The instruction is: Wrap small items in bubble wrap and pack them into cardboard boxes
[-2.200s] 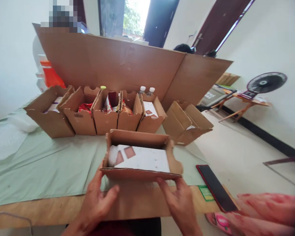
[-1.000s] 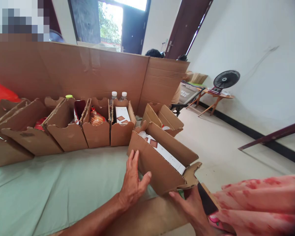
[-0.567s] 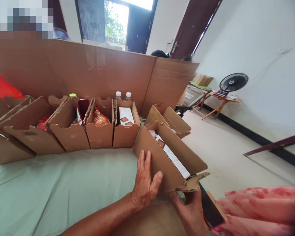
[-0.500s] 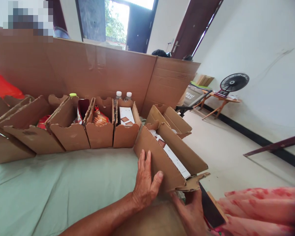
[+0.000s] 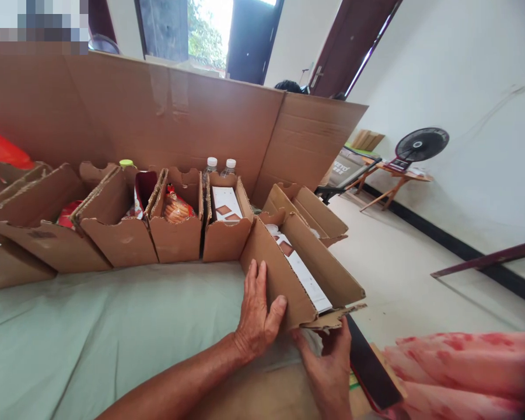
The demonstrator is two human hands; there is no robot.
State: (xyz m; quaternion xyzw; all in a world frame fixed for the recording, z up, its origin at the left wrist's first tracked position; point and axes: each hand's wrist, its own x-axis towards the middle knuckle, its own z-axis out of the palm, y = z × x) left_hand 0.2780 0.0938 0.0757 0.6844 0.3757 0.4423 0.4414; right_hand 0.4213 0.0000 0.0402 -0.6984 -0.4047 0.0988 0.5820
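An open cardboard box [image 5: 284, 277] lies slanted on the table's right part, with a white carton [image 5: 304, 277] bearing brown squares inside. My left hand [image 5: 256, 312] presses flat against the box's long left wall, fingers stretched out, thumb up on the wall. At the box's near end my right hand [image 5: 328, 364] grips the front flap from below. The box's far end touches the row of boxes.
A row of open cardboard boxes [image 5: 175, 224] with snacks, cartons and two water bottles [image 5: 219, 166] stands behind on a pale green cloth [image 5: 114, 326]. A tall cardboard sheet [image 5: 179, 122] walls the back. A dark phone [image 5: 370, 370] lies at the table's right edge, pink patterned fabric [image 5: 464, 373] beside it.
The box was turned from crosswise in front of me to slanted at the right and slid toward the row. My left hand moved onto its side wall, my right to its near end.
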